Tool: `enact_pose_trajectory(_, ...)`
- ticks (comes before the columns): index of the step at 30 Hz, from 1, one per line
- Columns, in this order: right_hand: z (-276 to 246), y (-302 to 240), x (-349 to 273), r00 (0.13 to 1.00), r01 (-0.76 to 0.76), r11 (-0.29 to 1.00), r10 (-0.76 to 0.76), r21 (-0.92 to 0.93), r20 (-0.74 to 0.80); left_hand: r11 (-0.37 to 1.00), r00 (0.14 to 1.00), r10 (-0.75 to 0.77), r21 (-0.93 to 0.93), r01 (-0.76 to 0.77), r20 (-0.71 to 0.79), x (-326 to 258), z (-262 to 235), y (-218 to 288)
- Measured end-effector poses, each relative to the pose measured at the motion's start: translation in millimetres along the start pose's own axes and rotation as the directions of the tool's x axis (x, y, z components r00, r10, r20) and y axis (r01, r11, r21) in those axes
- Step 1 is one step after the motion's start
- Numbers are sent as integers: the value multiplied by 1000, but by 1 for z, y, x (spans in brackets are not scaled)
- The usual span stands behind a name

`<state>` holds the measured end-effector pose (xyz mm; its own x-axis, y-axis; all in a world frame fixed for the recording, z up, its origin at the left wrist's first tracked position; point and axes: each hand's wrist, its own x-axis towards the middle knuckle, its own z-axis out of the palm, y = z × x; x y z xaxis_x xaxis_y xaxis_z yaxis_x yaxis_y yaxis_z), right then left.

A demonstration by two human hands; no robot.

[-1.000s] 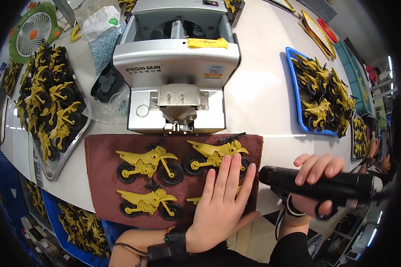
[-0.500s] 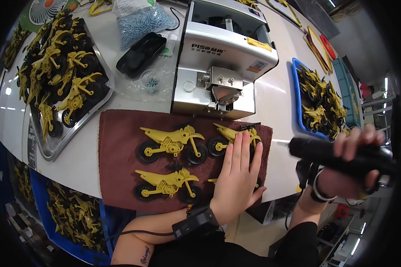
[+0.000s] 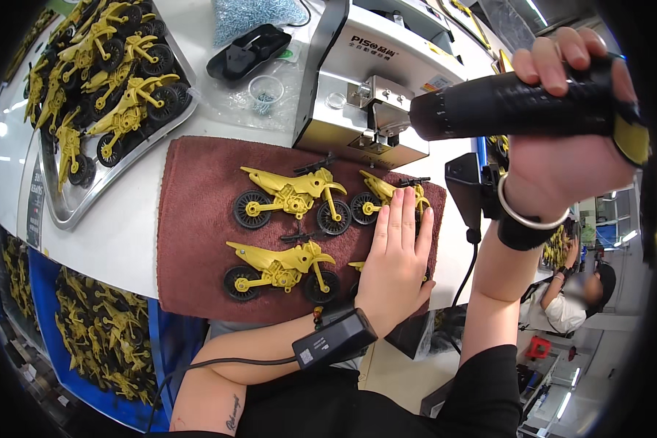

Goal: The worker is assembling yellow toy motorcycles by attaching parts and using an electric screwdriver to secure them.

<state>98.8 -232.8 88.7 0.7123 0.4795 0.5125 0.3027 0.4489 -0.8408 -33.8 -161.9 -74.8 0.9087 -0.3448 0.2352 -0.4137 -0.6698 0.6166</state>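
Note:
My left hand (image 3: 396, 266) lies flat, fingers stretched out, over the upper right toy motorbike (image 3: 376, 186) and covers much of it. Another toy motorbike (image 3: 356, 267) below it is almost wholly hidden by the same hand. To the left, two yellow toy motorbikes with black wheels, an upper one (image 3: 297, 196) and a lower one (image 3: 281, 269), rest on their sides on a brown towel (image 3: 197, 226). My right hand (image 3: 573, 160) is wrapped round a black electric screwdriver (image 3: 504, 106), raised with its front end before the silver screw feeder (image 3: 336, 73); its tip cannot be made out.
A metal tray (image 3: 87, 208) heaped with toy motorbikes stands at left. Beside the feeder are a small cup of screws (image 3: 265, 93), a black case (image 3: 248, 52) and a bag of screws (image 3: 252, 16). A blue bin (image 3: 44, 306) holds more motorbikes at lower left. Another person (image 3: 562, 303) sits far right.
My right hand has brought the screwdriver up and leftward to the front of the screw feeder. My left hand stays on the motorbike, while the whole view has shifted slightly.

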Motion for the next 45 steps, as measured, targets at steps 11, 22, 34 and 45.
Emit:
enact_pose_trajectory(11,4,26,-3,998,-13,1000,12,-5,-58,999,1000,-10,44,10,1,-2,4,1)
enact_pose_trajectory(22,29,26,-71,991,-99,988,87,-121,-103,991,986,-63,123,44,157,0,3,2)
enact_pose_trajectory(34,25,70,-68,985,7,997,-19,-72,-169,992,1000,-2,129,6,-30,-4,12,1)
enact_pose_trajectory(45,32,84,-62,977,-5,997,-11,-76,-211,997,1000,1,80,-2,12,-4,8,1)
